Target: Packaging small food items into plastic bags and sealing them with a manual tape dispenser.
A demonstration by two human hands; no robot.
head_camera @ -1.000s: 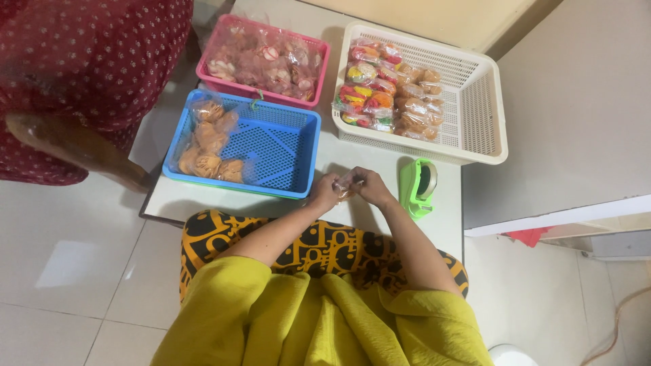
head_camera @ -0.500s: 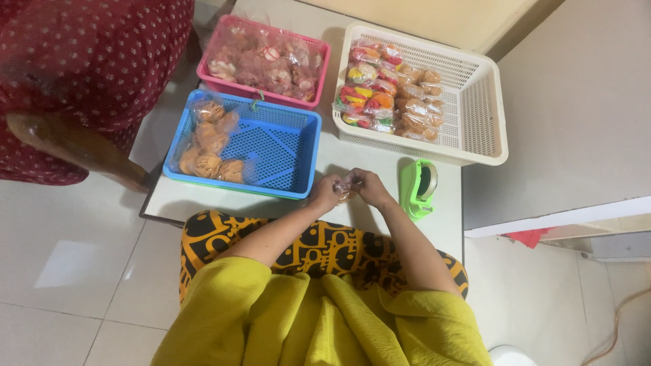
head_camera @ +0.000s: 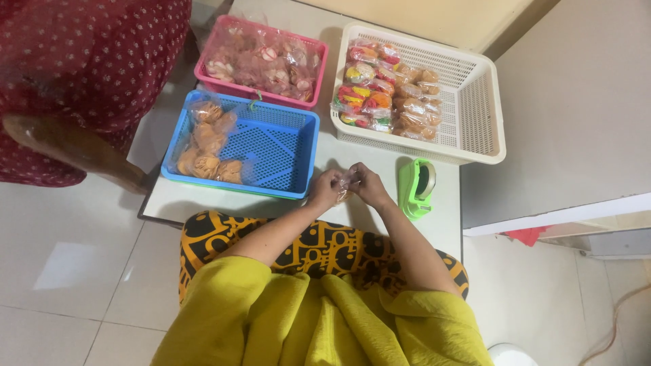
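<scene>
My left hand (head_camera: 325,189) and my right hand (head_camera: 369,185) meet over the white table (head_camera: 359,159), both pinching one small clear snack packet (head_camera: 346,184) between them. A green tape dispenser (head_camera: 416,187) stands just right of my right hand. Ahead of my left hand lies a blue basket (head_camera: 271,146) with several bagged brown snacks at its left end. Behind it a pink basket (head_camera: 261,61) is full of wrapped snacks. A white basket (head_camera: 468,102) at the back right holds wrapped brown and coloured packets in its left half.
Another person in a dark red dotted garment (head_camera: 81,61) stands at the left, an arm (head_camera: 74,146) reaching toward the table's left corner. A grey cabinet surface (head_camera: 576,108) lies to the right. Pale floor tiles (head_camera: 68,271) surround the table.
My hands have kept working the packet in place, shifting very slightly upward. The baskets and dispenser have not moved.
</scene>
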